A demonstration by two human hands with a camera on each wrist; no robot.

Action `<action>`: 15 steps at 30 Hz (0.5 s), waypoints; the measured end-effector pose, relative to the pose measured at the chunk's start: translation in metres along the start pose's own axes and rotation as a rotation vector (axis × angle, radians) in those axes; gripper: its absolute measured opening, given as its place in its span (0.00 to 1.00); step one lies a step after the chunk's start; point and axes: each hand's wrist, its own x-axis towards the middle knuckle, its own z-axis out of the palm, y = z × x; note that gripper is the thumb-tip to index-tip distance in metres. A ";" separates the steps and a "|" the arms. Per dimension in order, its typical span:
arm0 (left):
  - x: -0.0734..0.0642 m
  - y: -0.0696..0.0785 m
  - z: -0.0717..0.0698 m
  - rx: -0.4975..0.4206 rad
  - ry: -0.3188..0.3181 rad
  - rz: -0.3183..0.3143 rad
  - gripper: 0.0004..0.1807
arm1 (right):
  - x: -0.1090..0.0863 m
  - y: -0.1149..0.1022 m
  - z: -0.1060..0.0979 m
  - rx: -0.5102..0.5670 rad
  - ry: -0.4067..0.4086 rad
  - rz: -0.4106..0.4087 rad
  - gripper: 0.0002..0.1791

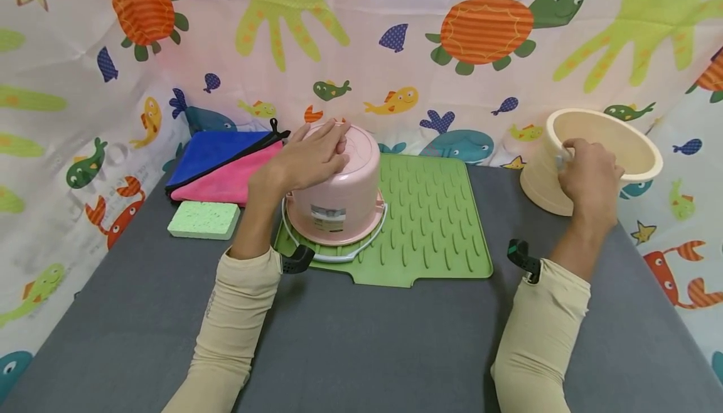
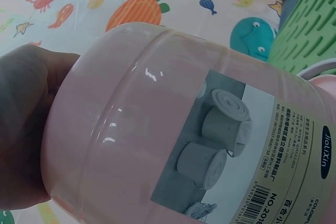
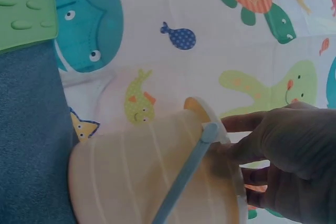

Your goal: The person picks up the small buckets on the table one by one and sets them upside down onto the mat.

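Observation:
A pink bucket (image 1: 357, 190) stands upside down on a green ridged mat (image 1: 435, 218), its pale handle lying round the rim. My left hand (image 1: 307, 160) rests over the bucket's upturned base with fingers stretched across it. A printed label (image 2: 205, 150) shows on the bucket's side in the left wrist view. At the far right, a cream bucket (image 1: 539, 177) leans with its mouth facing up and to the right. My right hand (image 1: 590, 171) grips its near rim. The right wrist view shows the cream bucket's grey handle (image 3: 184, 177) hanging along its side.
Left of the pink bucket lie blue and pink cloths (image 1: 217, 162) with black edging, and in front of them a light green sponge (image 1: 203, 219). A curtain (image 1: 361, 42) printed with sea animals borders the grey table (image 1: 384, 344) at the back and sides.

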 end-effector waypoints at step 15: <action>0.000 -0.001 0.002 0.029 0.014 0.016 0.39 | -0.008 -0.009 -0.016 -0.001 -0.111 -0.232 0.23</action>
